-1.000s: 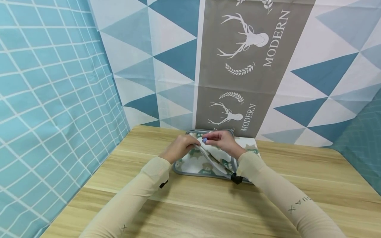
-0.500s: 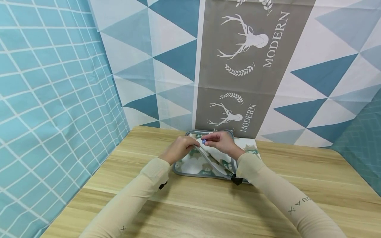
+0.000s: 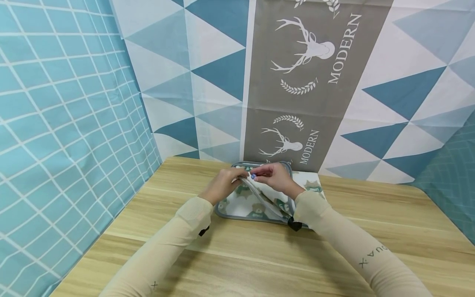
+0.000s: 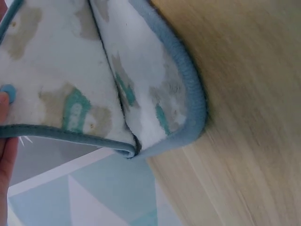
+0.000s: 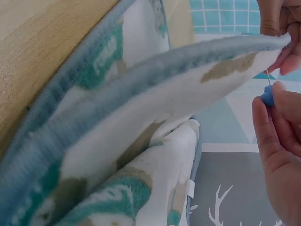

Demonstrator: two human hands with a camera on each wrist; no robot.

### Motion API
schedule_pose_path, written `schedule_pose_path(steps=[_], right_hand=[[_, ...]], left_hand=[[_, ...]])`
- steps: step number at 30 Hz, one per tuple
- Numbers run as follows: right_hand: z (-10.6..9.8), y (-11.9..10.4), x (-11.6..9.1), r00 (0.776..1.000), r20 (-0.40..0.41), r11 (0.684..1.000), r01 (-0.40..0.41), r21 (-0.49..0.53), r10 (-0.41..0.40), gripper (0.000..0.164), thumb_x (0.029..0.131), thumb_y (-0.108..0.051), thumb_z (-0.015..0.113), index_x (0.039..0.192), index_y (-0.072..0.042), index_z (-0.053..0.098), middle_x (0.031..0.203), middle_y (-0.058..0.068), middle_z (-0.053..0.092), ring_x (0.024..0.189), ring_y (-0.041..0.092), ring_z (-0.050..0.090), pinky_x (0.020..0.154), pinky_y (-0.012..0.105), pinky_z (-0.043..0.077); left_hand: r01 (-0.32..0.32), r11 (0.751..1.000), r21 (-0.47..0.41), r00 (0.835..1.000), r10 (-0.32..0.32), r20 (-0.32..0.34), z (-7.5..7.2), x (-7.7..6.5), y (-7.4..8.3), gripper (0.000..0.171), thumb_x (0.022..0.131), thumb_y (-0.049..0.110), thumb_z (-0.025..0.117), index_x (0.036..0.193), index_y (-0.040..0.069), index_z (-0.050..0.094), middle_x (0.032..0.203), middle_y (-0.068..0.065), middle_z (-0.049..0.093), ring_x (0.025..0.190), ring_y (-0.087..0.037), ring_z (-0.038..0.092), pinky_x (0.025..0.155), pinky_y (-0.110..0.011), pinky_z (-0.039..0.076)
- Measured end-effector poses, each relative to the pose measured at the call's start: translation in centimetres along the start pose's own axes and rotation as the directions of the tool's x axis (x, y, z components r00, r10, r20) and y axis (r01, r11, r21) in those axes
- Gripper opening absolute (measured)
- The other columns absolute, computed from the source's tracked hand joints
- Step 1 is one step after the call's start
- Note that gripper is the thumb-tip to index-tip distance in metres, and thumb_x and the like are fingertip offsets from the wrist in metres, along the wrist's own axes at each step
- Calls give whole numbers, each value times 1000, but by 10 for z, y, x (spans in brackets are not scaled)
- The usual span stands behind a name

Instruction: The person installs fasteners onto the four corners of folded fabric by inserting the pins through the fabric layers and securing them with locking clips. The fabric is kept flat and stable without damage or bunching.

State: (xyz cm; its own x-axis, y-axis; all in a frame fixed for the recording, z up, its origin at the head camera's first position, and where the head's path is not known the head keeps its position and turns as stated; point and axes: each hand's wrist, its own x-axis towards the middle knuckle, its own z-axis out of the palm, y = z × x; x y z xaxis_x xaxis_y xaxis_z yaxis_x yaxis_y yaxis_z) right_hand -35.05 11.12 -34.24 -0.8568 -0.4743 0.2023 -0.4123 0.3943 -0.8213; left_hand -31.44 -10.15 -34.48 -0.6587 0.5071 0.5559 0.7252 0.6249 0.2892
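My left hand (image 3: 224,183) pinches the raised edge of a folded fleecy cloth (image 3: 241,204), white with beige bears, green patches and grey-blue binding. Close beside it, my right hand (image 3: 276,177) holds a small blue-headed pin (image 5: 267,96) between thumb and fingers. Its thin needle points toward the lifted cloth corner (image 5: 282,42) and the left fingertips in the right wrist view. In the left wrist view, a round blue piece (image 4: 8,92) shows against the cloth beside a fingertip at the left border. Most of the left hand lies outside that view.
The cloth lies near the back of a wood-grain table (image 3: 230,260). Behind it rises a wall covering (image 3: 219,82) with triangles and deer prints. A blue grid-patterned sheet (image 3: 67,136) borders the left. A black wrist piece (image 3: 295,223) sits under the right sleeve.
My right hand has shifted slightly left with the pin, nearer the left fingertips. The left hand keeps its hold on the cloth edge.
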Motion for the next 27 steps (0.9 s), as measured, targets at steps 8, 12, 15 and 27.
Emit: schedule_pose_path(steps=[8, 12, 15, 27], right_hand=[[4, 1, 0, 999, -20, 999, 32, 4, -32, 26, 89, -5, 70, 114, 0, 71, 111, 21, 72, 100, 30, 72, 82, 26, 60], [6, -1, -1, 999, -21, 999, 42, 6, -42, 26, 89, -4, 69, 114, 1, 71, 111, 22, 72, 100, 30, 72, 82, 25, 60], [5, -1, -2, 1000, -15, 999, 27, 16, -27, 26, 89, -5, 69, 115, 0, 71, 112, 21, 72, 102, 30, 71, 83, 26, 60], [4, -11, -19, 991, -109, 993, 64, -99, -74, 33, 84, -17, 78, 112, -1, 70, 105, 18, 74, 93, 26, 72, 80, 29, 60]], left_hand=[[9, 1000, -12, 999, -10, -51, 1, 0, 0, 13, 86, -2, 69, 95, 6, 73, 96, -9, 76, 94, -23, 72, 84, -33, 59], [6, 1000, 3, 999, -6, -54, 2, 0, 1, 11, 85, -2, 70, 93, 6, 73, 94, -8, 75, 91, -22, 71, 83, -33, 59], [9, 1000, -3, 999, -9, -54, 1, 0, 2, 12, 85, -2, 70, 93, 6, 73, 94, -8, 75, 91, -22, 71, 83, -33, 59], [6, 1000, -5, 998, -6, -55, 0, -2, 1, 11, 85, -2, 70, 93, 5, 73, 93, -9, 76, 88, -21, 72, 80, -33, 59]])
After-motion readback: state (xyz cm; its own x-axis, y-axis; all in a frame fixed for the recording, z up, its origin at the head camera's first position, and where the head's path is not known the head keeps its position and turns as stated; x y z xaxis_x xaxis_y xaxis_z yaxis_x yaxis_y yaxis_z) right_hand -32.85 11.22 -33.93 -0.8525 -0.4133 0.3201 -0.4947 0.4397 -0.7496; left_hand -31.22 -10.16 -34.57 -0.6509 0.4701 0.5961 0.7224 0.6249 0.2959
